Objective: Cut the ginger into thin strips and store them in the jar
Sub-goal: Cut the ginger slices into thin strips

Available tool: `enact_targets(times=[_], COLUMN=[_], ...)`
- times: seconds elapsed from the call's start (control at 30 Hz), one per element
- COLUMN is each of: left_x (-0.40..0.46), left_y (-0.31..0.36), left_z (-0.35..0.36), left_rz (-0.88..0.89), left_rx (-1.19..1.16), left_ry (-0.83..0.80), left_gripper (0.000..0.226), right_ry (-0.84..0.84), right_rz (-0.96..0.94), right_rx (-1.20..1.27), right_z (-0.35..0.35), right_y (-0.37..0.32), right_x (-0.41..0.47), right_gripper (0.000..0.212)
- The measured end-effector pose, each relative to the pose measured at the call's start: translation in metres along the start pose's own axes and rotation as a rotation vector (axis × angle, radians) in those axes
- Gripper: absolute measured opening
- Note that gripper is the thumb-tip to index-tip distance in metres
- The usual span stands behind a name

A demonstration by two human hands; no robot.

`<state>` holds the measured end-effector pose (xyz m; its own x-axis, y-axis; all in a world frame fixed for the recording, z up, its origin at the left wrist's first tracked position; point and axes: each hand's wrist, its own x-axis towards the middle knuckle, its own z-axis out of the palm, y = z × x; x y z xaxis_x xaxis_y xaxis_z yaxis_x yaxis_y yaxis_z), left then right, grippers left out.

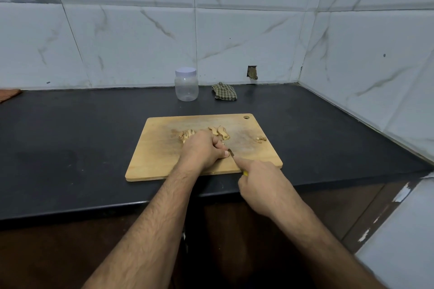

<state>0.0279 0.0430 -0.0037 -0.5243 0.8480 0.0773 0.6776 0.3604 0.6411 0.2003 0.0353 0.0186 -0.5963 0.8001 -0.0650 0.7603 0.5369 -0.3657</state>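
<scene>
A wooden cutting board [159, 157] lies on the black counter. Ginger pieces [219, 132] sit in a loose row across its middle, with a few small bits [261, 139] off to the right. My left hand [203, 148] presses down on a piece of ginger, which the fingers hide. My right hand [260, 180] grips a small knife [231, 153] with a yellow handle; its blade tip rests just beside my left thumb. A clear plastic jar [186, 84] with a white lid stands shut behind the board, near the wall.
A crumpled checked cloth [224, 91] lies right of the jar. Tiled walls close the counter at the back and the right. An orange cloth [8, 95] shows at the far left edge. The counter's front edge [117, 206] runs under my forearms.
</scene>
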Motion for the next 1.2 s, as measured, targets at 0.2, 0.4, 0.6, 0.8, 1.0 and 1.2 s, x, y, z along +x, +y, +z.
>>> enact_targets(times=[0.2, 0.4, 0.6, 0.8, 1.0, 1.2], left_x=[0.001, 0.000, -0.004, -0.002, -0.002, -0.001], left_y=[-0.001, 0.001, 0.007, 0.006, 0.006, 0.008], left_z=[-0.003, -0.005, -0.005, -0.004, -0.004, -0.004], left_rz=[0.021, 0.014, -0.010, -0.018, -0.019, -0.067], left_rx=[-0.004, 0.023, 0.055, 0.031, 0.002, -0.027], left_ry=[-0.050, -0.051, -0.027, -0.038, -0.034, -0.039], left_gripper=[0.009, 0.010, 0.008, 0.008, 0.005, 0.008], right_ry=[0.000, 0.035, 0.036, 0.026, -0.013, -0.015], right_rz=[0.033, 0.030, 0.011, -0.001, 0.017, 0.022], right_rx=[-0.022, 0.009, 0.032, 0.016, -0.056, -0.050], right_z=[0.003, 0.002, 0.004, 0.002, -0.004, 0.002], right_y=[0.003, 0.002, 0.000, -0.002, -0.004, -0.002], right_x=[-0.005, -0.003, -0.002, -0.002, 0.002, 0.000], right_gripper=[0.062, 0.059, 0.061, 0.058, 0.059, 0.062])
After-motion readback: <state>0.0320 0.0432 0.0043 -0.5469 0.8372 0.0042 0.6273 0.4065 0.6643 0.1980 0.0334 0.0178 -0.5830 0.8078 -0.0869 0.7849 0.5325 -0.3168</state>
